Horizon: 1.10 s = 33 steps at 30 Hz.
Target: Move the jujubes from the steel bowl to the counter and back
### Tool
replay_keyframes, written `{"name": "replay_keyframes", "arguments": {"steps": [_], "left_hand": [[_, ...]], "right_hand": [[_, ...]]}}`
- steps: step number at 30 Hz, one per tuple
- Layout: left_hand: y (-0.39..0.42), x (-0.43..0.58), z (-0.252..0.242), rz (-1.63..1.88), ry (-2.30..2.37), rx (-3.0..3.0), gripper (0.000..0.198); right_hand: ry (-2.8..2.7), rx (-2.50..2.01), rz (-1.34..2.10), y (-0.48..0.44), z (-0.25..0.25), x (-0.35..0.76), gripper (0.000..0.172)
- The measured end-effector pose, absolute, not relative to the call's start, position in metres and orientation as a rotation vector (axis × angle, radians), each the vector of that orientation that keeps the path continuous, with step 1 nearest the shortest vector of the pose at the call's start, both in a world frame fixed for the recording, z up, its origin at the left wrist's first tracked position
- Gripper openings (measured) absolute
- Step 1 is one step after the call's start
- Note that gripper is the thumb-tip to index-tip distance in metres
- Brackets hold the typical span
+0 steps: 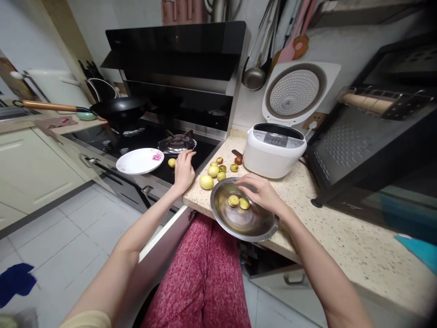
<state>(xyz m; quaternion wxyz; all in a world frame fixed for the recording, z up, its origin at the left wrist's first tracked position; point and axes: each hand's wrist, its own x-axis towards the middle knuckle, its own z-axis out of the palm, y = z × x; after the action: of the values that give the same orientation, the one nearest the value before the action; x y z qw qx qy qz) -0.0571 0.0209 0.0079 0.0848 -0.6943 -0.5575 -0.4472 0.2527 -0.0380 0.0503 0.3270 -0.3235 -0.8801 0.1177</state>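
Observation:
A steel bowl (254, 225) sits at the counter's front edge with two small yellow-green fruits (238, 201) in it. My right hand (261, 191) hovers over the bowl's far rim, fingers spread and empty. My left hand (184, 171) lies flat at the edge of the black stove, fingers stretched toward a single fruit (171, 162) on the glass. Several more fruits (214, 172), yellow and partly red, lie loose on the speckled counter between my hands.
A white plate (139, 161) with a pink flower rests on the stove's front. A black wok (119, 109) stands on the far burner. An open white rice cooker (276, 148) stands behind the fruits. A black rack (372, 136) fills the right.

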Motion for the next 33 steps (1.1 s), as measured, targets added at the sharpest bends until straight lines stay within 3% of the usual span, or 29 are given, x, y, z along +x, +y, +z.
{"name": "replay_keyframes", "arguments": {"steps": [9, 16, 26, 33], "left_hand": [[0.033, -0.099, 0.0, -0.812, -2.067, -1.88, 0.048], [0.032, -0.098, 0.0, -0.801, -2.08, -1.93, 0.037], [-0.019, -0.032, 0.032, -1.769, -1.158, -2.35, 0.032], [-0.068, 0.008, 0.035, -1.789, -0.999, -2.759, 0.045]], "right_hand": [[-2.317, -0.814, 0.27, -0.036, 0.05, 0.25, 0.016], [-2.317, -0.805, 0.242, -0.035, 0.048, 0.25, 0.016], [-2.232, -0.636, 0.016, -0.04, 0.053, 0.246, 0.024], [-2.197, -0.426, -0.232, -0.051, 0.058, 0.239, 0.03]]}}
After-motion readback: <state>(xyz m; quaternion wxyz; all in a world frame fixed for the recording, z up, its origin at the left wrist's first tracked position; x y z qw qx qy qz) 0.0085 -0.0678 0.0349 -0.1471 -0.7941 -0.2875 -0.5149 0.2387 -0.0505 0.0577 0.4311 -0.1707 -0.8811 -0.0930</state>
